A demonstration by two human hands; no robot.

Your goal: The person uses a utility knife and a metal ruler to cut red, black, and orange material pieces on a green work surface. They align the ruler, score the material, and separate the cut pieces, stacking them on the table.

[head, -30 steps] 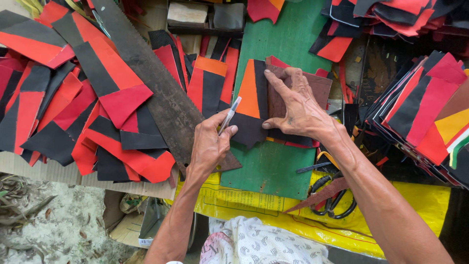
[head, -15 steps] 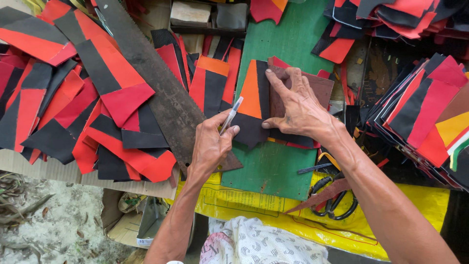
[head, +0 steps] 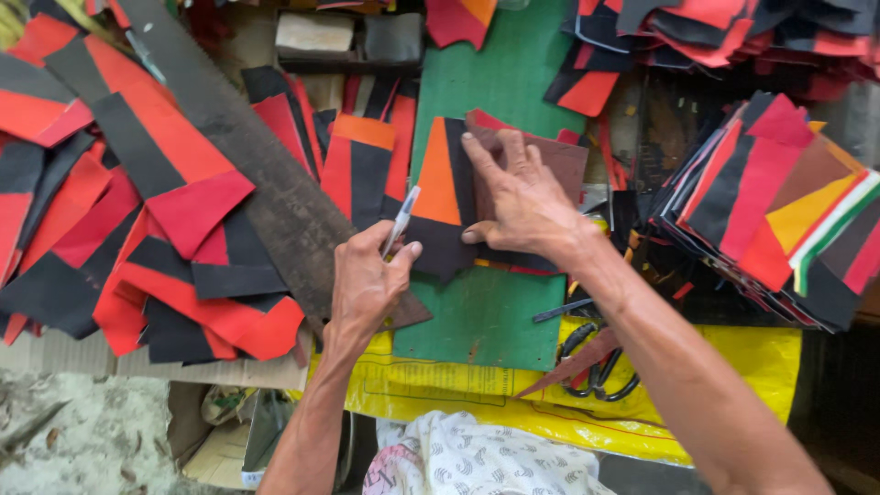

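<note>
Here, in the head view, the left hand has its grip closed around a slim white-and-grey pen-like tool, whose tip points far and touches the left edge of a black-and-orange stitched leather piece. That piece lies on a green cutting mat at the middle of the desk, partly under a brown flat template of stiff board. The right hand is spread flat, fingers open, pressing the template down onto the piece; it holds nothing. To the left of the left hand a long dark worn plank runs diagonally from far left toward the mat, and touching it on its left spreads a heap of red-and-black leather pieces. On the right, well apart from the hands, rests a fanned stack of multicoloured leather pieces. Near the mat's near right corner lie black-handled scissors on a yellow plastic sheet that hangs over the desk's near edge.
</note>
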